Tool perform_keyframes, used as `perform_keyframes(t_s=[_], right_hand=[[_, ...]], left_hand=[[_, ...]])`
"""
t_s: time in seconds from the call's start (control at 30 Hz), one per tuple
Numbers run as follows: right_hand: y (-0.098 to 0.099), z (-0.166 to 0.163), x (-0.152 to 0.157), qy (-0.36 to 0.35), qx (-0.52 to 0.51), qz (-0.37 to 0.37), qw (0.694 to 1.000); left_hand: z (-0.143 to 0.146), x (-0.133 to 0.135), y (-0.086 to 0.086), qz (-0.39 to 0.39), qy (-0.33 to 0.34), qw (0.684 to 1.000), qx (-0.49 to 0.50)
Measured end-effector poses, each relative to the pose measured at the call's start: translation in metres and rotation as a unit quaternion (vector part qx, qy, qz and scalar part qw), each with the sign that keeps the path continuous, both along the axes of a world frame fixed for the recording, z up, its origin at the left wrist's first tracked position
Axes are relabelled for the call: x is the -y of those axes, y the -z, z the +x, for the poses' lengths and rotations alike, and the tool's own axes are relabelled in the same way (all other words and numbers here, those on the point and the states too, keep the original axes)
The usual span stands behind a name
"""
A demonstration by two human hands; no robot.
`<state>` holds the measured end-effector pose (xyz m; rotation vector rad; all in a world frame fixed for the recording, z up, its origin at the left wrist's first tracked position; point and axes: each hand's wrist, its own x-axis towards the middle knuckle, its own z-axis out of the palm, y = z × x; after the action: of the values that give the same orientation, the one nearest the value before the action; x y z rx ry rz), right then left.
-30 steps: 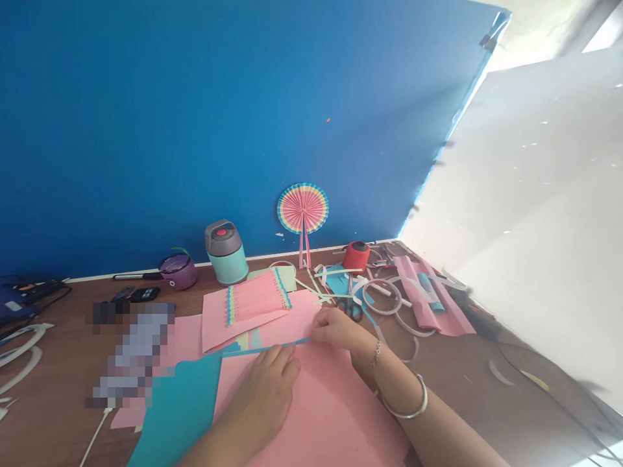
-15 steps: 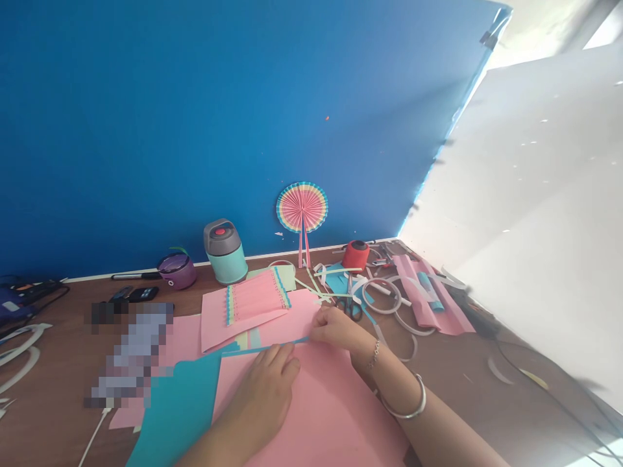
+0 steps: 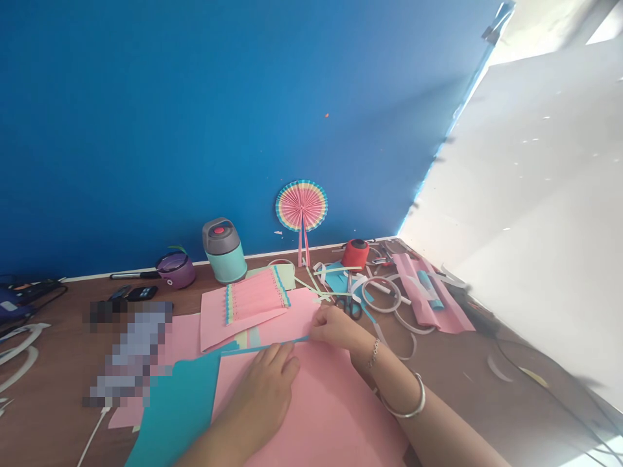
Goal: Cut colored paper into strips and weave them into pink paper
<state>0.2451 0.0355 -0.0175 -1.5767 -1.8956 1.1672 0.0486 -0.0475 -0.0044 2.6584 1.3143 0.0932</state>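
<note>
A large pink paper sheet (image 3: 335, 402) lies in front of me, with a narrow blue paper strip (image 3: 238, 352) along its far edge. My left hand (image 3: 270, 383) rests flat on the sheet, fingers reaching toward that edge. At the strip's right end, my right hand (image 3: 333, 324) has its fingers bent and pinched on it; the fingertips are partly hidden. Under the sheet's left side shows a teal paper (image 3: 180, 402). Beyond the hands, a pleated pink paper piece (image 3: 257, 296) with blue and yellow edges lies on more pink paper. Dark-handled scissors (image 3: 351, 307) are just past my right hand.
A finished round paper fan (image 3: 302, 205) leans on the blue wall. Nearby stand a teal flask (image 3: 226, 256), a purple cup (image 3: 176, 269) and a red container (image 3: 355, 254). Tape-like rings (image 3: 382, 295), paper strips and folded pink paper (image 3: 433, 298) lie to the right.
</note>
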Motion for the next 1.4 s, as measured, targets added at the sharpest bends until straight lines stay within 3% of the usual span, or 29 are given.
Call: perform_keyframes(t_s=[0.73, 1.4], right_hand=[[-0.0052, -0.0044, 0.0038, 0.027, 0.040, -0.004, 0.999], [-0.0050, -0.0036, 0.0029, 0.010, 0.042, 0.015, 0.999]], left_hand=[[0.0000, -0.0013, 0.0071, 0.030, 0.014, 0.999, -0.003], [0.0025, 0.0018, -0.0016, 0.016, -0.006, 1.000, 0.000]])
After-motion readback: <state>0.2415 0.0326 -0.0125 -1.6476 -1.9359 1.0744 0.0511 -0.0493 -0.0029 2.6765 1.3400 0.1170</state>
